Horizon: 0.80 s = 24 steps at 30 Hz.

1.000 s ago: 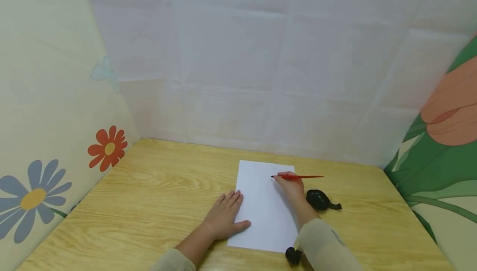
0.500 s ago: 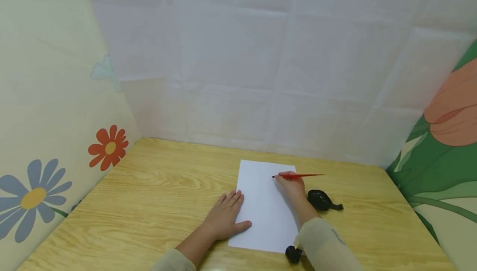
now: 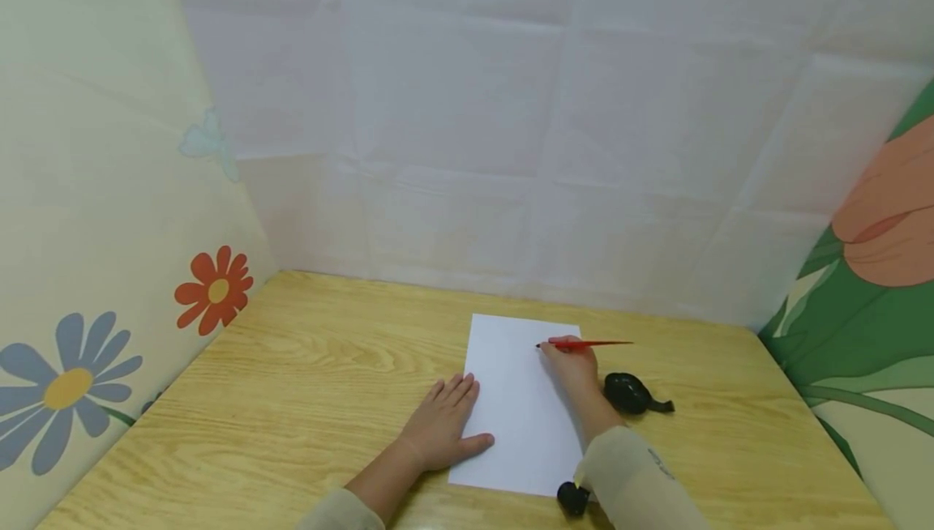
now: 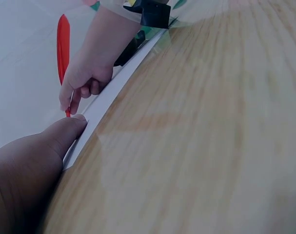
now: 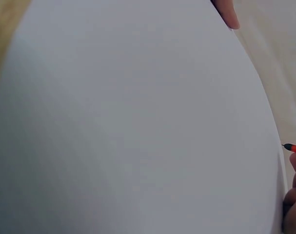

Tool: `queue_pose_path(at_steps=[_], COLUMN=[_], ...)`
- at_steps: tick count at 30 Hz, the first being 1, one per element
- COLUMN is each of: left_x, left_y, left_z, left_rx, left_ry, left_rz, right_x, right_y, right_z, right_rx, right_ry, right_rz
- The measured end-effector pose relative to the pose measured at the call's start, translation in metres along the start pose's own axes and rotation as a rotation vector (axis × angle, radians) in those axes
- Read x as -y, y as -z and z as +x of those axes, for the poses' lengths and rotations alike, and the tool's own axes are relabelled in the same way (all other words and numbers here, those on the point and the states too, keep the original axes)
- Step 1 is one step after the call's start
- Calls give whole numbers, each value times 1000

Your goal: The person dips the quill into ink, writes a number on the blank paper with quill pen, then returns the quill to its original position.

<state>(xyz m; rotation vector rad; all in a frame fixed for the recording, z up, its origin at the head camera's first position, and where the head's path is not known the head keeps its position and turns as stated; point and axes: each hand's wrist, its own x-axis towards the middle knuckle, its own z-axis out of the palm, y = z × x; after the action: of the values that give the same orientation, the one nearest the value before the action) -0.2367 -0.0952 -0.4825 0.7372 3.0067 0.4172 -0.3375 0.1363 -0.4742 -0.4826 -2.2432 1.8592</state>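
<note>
A sheet of white paper (image 3: pixel 518 408) lies on the wooden table, with no marks visible on it. My left hand (image 3: pixel 441 425) rests flat at its left edge, fingers straight and thumb spread over the paper. Near the sheet's top right, my right hand (image 3: pixel 572 368) pinches a slim red pen (image 3: pixel 591 344) between thumb and fingers. In the left wrist view the pen (image 4: pixel 63 48) widens into a feather-like upper end. Its dark tip (image 5: pixel 287 146) points left, close over the paper, in the right wrist view. The remaining right fingers are curled under the hand.
Right of the paper sits a glossy black rounded object (image 3: pixel 631 394) with a short tail. A small black piece (image 3: pixel 573 498) shows beside the right sleeve (image 3: pixel 635 481) at the sheet's lower right corner. A white sheet (image 3: pixel 474 125) hangs behind the table (image 3: pixel 328 368).
The whole head view has shifted slightly. The pen's far end has moved a little left relative to the paper. My left hand keeps its place on the sheet.
</note>
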Motion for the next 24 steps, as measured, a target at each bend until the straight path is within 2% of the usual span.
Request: queue_pose_path(at_steps=[5, 10, 18, 24], left_x=[-1, 0, -2, -2], left_y=[1, 1, 4, 4], left_z=[-1, 0, -2, -2], left_rx=[0, 4, 12, 15], left_ry=[-1, 1, -2, 0], left_rz=[6, 10, -3, -2], right_x=[1, 0, -2, -1], right_y=[-1, -3, -5, -4], right_z=[-1, 1, 6, 2], right_rx=[-10, -27, -11, -5], right_ry=[3, 7, -52, -52], right_rz=[-19, 11, 77, 42])
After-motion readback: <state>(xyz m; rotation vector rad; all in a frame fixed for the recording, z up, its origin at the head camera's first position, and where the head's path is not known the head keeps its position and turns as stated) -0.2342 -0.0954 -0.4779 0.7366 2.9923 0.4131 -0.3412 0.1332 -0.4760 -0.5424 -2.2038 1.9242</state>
